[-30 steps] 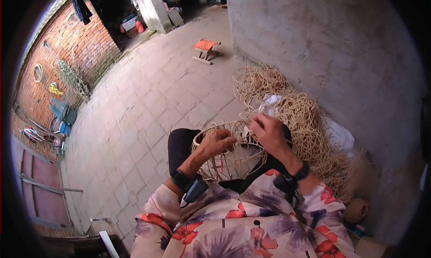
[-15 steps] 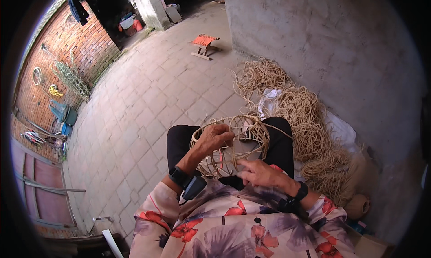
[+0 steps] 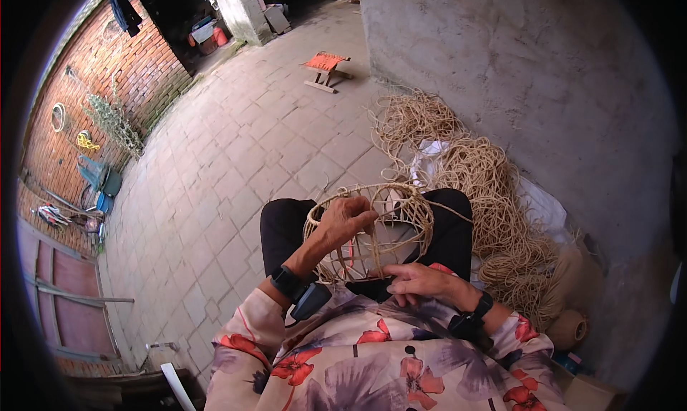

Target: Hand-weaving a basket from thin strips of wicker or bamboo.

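Observation:
An open-work basket frame [image 3: 428,228] of pale tan cord and hoops sits on my lap between my dark-trousered knees. My left hand [image 3: 348,221] is closed over the basket, its fingers pinching a strand of the twisted cord [image 3: 376,248] that runs down toward my body. At the basket's near rim, my right hand [image 3: 418,282] has its index finger stretched to the lower part of that cord, with the other fingers curled. Its thumb's grip is partly hidden. A small red strip [image 3: 351,252] shows inside the basket.
A large heap of loose tan cord [image 3: 486,189] lies on white sheeting [image 3: 540,207] to my right, against a grey wall [image 3: 522,67]. A folding stool [image 3: 326,62] with an orange seat stands ahead on the paving [image 3: 236,160]. A round brown pot-like object [image 3: 567,329] is at lower right.
My right hand has shifted slightly down, and its fingers are more curled. My left hand has moved slightly right, still pinching the cord. The basket is tilted a little differently.

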Motion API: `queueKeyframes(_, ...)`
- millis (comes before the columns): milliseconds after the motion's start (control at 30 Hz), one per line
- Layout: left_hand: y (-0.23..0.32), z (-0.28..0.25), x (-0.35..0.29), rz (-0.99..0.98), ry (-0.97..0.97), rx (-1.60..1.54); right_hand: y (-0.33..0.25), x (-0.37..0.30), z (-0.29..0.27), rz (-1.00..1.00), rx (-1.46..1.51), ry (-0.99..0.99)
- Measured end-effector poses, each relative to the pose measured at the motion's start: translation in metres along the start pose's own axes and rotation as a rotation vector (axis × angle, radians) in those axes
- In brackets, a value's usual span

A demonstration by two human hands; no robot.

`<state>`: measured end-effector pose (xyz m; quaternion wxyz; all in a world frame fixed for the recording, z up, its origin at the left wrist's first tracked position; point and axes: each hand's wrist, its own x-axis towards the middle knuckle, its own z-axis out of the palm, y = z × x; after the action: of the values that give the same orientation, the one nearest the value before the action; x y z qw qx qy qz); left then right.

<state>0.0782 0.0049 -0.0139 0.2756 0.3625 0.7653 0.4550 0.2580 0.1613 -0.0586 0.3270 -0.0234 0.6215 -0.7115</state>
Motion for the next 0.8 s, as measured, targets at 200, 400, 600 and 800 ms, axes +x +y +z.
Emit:
queueKeyframes(200, -0.003, 0.002, -0.002, -0.013, 0.042, 0.058, 0.007, -0.006, 0.005, -0.069, 0.284, 0.060)
queueKeyframes(400, -0.012, 0.000, 0.001, -0.030, 0.024, 0.046, 0.002, -0.002, 0.012, 0.010, 0.097, 0.138)
queueKeyframes(600, -0.013, 0.000, -0.006, -0.031, -0.041, 0.042, -0.044, -0.008, -0.010, -0.375, -0.467, 0.642)
queueKeyframes(800, -0.008, 0.003, -0.008, -0.077, 0.035, -0.158, -0.076, 0.025, -0.035, -0.624, -0.568, 0.905)
